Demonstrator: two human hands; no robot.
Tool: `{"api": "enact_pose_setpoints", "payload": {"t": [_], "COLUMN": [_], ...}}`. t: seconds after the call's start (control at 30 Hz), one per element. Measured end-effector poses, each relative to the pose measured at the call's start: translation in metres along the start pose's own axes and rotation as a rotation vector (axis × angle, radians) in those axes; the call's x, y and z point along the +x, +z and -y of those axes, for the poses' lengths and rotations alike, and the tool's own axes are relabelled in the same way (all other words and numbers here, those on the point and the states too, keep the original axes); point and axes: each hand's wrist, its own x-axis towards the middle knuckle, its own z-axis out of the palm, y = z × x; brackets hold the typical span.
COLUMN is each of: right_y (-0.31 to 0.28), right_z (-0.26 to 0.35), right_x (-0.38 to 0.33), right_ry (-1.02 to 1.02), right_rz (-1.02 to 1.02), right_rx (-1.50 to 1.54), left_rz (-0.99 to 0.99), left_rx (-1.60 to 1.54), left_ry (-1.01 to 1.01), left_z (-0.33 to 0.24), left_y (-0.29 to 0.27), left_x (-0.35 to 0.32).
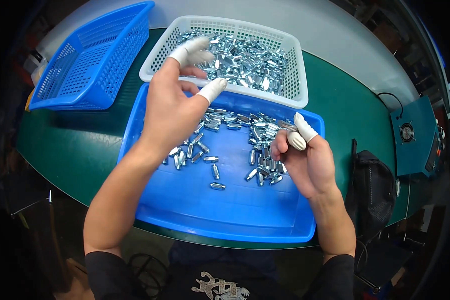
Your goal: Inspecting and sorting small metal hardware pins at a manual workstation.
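Note:
My left hand [172, 107] is raised over the near rim of the white basket [305, 75], thumb and fingers apart, with nothing visible in it. White finger cots cover its thumb and fingertips, and the fingers are slightly blurred. Many shiny metal hex fittings [245, 60] fill that basket. More hex fittings [215, 172] lie in a blue tray [225, 212], bunched at its far side and at the right. Over the tray's right side, my right hand [307, 160] pinches a metal hex fitting [287, 125] between its cot-covered thumb and finger; part of the fitting is hidden.
A blue perforated basket [92, 65] stands tilted at the far left of the green table [342, 100]. To the right are a black bag [377, 192] and a teal box with a round fan [407, 132]. A pale wall panel [335, 35] rises behind the table.

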Motion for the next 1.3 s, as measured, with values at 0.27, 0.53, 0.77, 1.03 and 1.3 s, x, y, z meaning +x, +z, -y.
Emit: {"api": "enact_pose_setpoints", "payload": {"t": [0.27, 0.53, 0.77, 1.03, 1.3], "right_y": [-0.001, -0.001, -0.001, -0.003, -0.001], "right_z": [-0.001, -0.005, -0.005, -0.01, -0.01], "right_x": [-0.004, -0.006, -0.005, -0.003, -0.007], "right_ry": [-0.017, -0.028, -0.198, -0.261, -0.316], "right_rz": [-0.005, 0.04, -0.086, -0.084, -0.055], "right_rx": [-0.042, -0.067, -0.214, -0.324, -0.492], "left_rz": [0.573, 0.601, 0.584, 0.499, 0.415], "left_rx": [0.798, 1.06, 0.046, -0.118, 0.159], "left_ry": [0.205, 0.23, -0.223, -0.237, 0.205], "left_z": [0.008, 0.021, -0.005, -0.015, -0.012], "left_y": [-0.006, 0.003, 0.02, 0.017, 0.014], "left_x": [-0.023, -0.035, -0.047, -0.041, -0.041]}}
